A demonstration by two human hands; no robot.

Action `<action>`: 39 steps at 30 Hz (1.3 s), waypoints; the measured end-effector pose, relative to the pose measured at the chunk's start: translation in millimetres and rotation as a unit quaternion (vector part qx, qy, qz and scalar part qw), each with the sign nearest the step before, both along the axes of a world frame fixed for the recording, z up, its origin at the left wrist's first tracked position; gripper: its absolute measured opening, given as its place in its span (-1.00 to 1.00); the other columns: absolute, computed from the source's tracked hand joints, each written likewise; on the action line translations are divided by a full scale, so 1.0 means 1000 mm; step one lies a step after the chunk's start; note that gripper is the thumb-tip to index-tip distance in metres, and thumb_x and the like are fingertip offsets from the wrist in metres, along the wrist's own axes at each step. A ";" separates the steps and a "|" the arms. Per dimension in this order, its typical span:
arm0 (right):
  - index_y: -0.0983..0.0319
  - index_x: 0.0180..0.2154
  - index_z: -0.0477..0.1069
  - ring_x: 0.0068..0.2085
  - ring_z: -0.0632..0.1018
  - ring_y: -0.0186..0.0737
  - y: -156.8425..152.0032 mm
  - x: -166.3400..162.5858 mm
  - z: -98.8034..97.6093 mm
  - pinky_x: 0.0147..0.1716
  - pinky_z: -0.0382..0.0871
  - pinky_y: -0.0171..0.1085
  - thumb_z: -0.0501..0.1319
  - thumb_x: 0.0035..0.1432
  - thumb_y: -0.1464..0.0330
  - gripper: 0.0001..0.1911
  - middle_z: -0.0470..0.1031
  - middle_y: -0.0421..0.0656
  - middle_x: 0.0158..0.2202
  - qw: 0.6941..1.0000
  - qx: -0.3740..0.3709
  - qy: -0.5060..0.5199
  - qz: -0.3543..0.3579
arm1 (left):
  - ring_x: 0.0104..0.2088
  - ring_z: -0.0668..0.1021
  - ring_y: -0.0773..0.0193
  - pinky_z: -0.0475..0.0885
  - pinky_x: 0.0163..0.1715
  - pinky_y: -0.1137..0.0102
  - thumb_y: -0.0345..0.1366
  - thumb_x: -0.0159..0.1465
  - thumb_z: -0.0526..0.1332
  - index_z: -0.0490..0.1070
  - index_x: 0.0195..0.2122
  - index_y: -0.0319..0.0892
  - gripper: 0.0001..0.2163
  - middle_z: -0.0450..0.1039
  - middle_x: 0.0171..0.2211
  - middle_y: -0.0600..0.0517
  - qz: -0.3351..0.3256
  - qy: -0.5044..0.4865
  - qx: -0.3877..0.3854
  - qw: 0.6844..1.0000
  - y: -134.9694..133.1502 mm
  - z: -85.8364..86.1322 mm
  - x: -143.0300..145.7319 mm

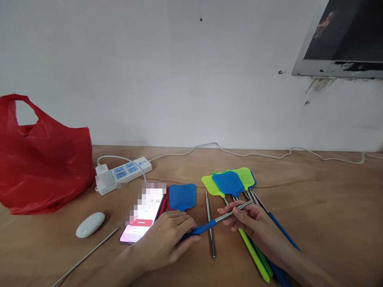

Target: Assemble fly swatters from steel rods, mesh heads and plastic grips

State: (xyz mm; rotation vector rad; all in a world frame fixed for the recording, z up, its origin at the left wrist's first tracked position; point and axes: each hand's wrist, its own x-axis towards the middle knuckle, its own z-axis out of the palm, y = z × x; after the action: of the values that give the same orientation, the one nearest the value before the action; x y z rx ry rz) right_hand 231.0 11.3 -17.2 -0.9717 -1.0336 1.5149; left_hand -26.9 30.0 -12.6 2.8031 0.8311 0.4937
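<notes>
My left hand [170, 239] is closed around the blue grip of a metal swatter rod [220, 218]. My right hand [253, 223] pinches the bare metal end of that same rod, held just above the wooden table [329, 215]. A loose blue swatter head [182, 196] lies just beyond my left hand. Under and behind my right hand lies a pile of assembled fly swatters [229, 181] with blue and lime-green heads and handles. A separate bare metal rod [210, 223] rests on the table between my hands.
A lit phone [143, 221] lies left of my left hand, with a red item beside it. A white power strip [122, 173], a white oval object [90, 224], a thin metal rod [83, 257] and a red plastic bag [42, 159] occupy the left. A white cable runs along the wall.
</notes>
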 end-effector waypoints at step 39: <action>0.24 -0.38 0.61 -0.41 0.62 -0.30 0.001 -0.007 -0.003 -0.42 0.48 -0.39 0.53 -0.09 0.17 -0.69 0.68 -0.05 -0.32 0.998 -0.012 0.061 -0.015 | -0.32 0.40 0.21 0.23 -0.29 0.36 -0.11 0.51 -0.13 0.28 -0.30 -0.11 -0.67 0.35 -0.38 0.08 0.085 -0.036 -0.224 0.970 -0.011 -0.002 0.008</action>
State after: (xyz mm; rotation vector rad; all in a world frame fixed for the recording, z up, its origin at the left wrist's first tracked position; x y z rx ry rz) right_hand 224.1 12.7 -20.6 -0.8953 -0.9122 1.5452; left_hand -19.0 18.6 -14.2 2.3029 1.0266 0.3726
